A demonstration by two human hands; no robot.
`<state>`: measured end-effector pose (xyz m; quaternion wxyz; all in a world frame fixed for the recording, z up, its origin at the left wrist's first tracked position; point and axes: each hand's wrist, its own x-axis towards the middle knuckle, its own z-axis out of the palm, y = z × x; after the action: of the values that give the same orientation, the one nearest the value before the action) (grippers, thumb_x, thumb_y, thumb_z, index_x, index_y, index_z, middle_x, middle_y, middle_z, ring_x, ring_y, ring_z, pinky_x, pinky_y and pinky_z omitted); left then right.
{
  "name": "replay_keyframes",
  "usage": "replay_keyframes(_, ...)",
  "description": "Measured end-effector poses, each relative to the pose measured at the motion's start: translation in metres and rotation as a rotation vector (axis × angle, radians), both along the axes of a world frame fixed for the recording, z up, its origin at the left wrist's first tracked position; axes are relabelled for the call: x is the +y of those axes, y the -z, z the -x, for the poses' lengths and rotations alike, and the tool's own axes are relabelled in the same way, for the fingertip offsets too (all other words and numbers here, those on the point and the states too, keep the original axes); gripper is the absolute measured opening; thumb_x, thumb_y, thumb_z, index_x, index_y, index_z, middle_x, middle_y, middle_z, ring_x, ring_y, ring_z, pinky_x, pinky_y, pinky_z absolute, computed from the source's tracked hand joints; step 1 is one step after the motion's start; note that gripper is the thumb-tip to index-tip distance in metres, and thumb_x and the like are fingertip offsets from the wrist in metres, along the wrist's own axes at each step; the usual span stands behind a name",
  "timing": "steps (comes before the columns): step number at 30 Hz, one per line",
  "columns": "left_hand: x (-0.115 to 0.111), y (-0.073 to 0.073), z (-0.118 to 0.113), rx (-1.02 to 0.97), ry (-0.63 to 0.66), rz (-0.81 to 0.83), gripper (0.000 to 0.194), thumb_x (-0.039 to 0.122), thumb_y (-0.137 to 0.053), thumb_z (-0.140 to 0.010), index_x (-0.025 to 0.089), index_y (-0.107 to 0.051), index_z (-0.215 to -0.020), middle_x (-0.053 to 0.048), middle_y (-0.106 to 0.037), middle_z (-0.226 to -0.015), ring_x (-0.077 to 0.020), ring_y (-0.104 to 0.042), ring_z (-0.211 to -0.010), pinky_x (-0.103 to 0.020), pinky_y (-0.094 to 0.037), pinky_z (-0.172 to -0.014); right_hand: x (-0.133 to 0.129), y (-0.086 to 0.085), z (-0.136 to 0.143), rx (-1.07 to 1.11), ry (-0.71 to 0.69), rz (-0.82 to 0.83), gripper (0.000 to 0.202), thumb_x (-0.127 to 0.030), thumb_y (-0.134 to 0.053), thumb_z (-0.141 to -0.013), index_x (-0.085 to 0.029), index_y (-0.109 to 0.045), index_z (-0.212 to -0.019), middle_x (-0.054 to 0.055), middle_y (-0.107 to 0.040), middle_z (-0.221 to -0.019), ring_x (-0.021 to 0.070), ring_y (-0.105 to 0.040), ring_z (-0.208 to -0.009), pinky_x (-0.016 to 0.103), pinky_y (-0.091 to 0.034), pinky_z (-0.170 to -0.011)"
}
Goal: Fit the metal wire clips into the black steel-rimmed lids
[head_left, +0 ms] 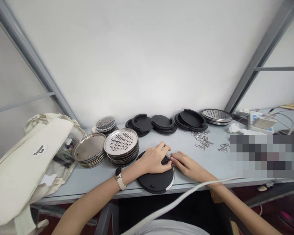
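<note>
A round black plate [149, 181] lies near the table's front edge, with a silvery metal rim showing along its right side. My left hand [155, 160] rests on top of it, fingers bent over its far right part and thumb reaching to the right. At the plate's right edge, my right hand [187, 165] has its fingers closed in a pinch. Between both hands shows a thin metal piece [167, 156], mostly hidden by the fingers. Right of them lie several loose bent metal clips [204, 142].
Stacks of metal discs [89, 147] and perforated grater discs [121, 142] stand at left. Black round holders [163, 121] line the back, beside more grater discs [217, 115]. A cream bag [29, 169] lies far left. A white cable [183, 197] crosses in front.
</note>
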<state>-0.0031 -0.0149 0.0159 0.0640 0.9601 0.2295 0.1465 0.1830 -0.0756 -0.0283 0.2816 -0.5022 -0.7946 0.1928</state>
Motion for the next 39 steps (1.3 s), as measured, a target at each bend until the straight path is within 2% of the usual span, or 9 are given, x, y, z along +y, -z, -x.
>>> replay_keyframes(6,0.0016,0.0040,-0.0003,-0.048,0.055,-0.002,0.033,0.027,-0.048,-0.084,0.019,-0.041,-0.116,-0.006,-0.055,-0.111,-0.0215,-0.057,-0.098,-0.032,-0.047,-0.079,0.0000,0.0002,-0.0008,0.027,-0.002,0.004,0.033,-0.034,-0.031,-0.099,-0.019,-0.055,-0.082,0.005,-0.060,-0.083,0.0187,-0.054,-0.083,0.034,-0.042,-0.081)
replay_keyframes(15,0.0032,0.0056,-0.0013,-0.089,0.077,0.011,0.035,0.026,-0.051,-0.082,0.017,-0.042,-0.115,-0.008,-0.055,-0.110,-0.0222,-0.055,-0.102,-0.034,-0.045,-0.088,-0.0004,-0.0020,-0.0002,0.028,-0.005,0.006,0.035,-0.036,-0.030,-0.099,-0.019,-0.055,-0.080,0.005,-0.060,-0.081,0.0188,-0.054,-0.080,0.034,-0.042,-0.080)
replay_keyframes(39,0.0032,0.0040,-0.0011,-0.049,0.070,0.014,0.025,0.025,-0.048,-0.084,0.019,-0.046,-0.108,-0.006,-0.058,-0.103,-0.0208,-0.058,-0.094,-0.031,-0.045,-0.083,0.0002,-0.0022,0.0020,0.022,0.040,-0.007,0.034,-0.035,-0.031,-0.099,-0.019,-0.057,-0.084,0.005,-0.062,-0.081,0.0192,-0.056,-0.078,0.034,-0.043,-0.077)
